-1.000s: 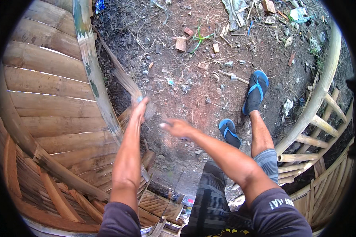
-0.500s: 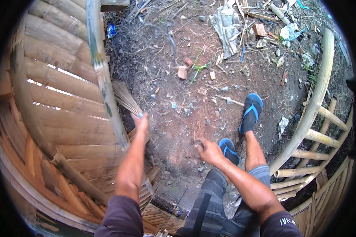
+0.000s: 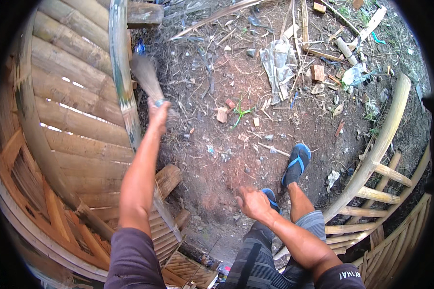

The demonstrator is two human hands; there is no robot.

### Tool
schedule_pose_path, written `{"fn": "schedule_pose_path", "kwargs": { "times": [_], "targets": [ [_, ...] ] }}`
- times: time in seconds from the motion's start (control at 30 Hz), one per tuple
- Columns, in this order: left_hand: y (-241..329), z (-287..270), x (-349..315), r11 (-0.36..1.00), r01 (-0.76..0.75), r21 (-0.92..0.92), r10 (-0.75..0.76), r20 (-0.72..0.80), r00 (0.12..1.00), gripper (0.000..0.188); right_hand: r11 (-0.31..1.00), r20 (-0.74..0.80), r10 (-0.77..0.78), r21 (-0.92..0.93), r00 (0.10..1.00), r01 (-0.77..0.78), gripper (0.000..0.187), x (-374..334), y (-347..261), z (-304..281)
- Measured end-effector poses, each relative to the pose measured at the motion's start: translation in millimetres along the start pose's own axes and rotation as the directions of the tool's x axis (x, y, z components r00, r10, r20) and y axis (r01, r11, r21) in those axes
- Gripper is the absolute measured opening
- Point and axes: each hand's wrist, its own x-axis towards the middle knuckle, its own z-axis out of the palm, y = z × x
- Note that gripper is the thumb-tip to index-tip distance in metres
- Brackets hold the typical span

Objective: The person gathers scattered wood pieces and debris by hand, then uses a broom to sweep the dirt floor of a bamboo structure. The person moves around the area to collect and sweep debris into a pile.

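Observation:
A stick broom point(image 3: 148, 79) with thin, stiff bristles is gripped in my left hand point(image 3: 159, 114), its bristles fanned out away from me. The broom is blurred and lies along the edge of a bamboo slat bench or wall, above the soil. Over the bare dirt, in front of my knees, hangs my right hand point(image 3: 254, 203), with its fingers loosely bent and apart. No object shows in it, though its underside is hidden. Just beyond this hand are my feet in blue and black flip-flops point(image 3: 298, 164).
Bamboo slats point(image 3: 89, 120) line the left side, and a curved bamboo frame with rungs point(image 3: 378, 192) stands at the right. A cut log point(image 3: 168, 180) juts out by my left forearm. Brick pieces point(image 3: 222, 114), a crumpled plastic sheet point(image 3: 277, 70) and sticks litter the ground ahead.
My left hand has swung the broom forward and slightly left along the bamboo edge. My right hand has dropped a little nearer my knees. The view has tilted up, showing more ground ahead.

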Motion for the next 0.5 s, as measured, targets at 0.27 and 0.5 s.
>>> {"fn": "schedule_pose_path", "kwargs": {
  "times": [0.27,0.5],
  "targets": [
    [21,57,88,0.992,0.097,-0.081,-0.079,0.199,0.977,0.069,0.999,-0.184,0.006,-0.036,0.983,-0.013,0.031,14,18,-41],
    [19,60,-172,0.976,-0.200,0.091,0.159,0.338,0.928,0.107,0.999,-0.085,0.031,0.020,0.996,-0.030,0.035,-22,6,-6]
  ]
}}
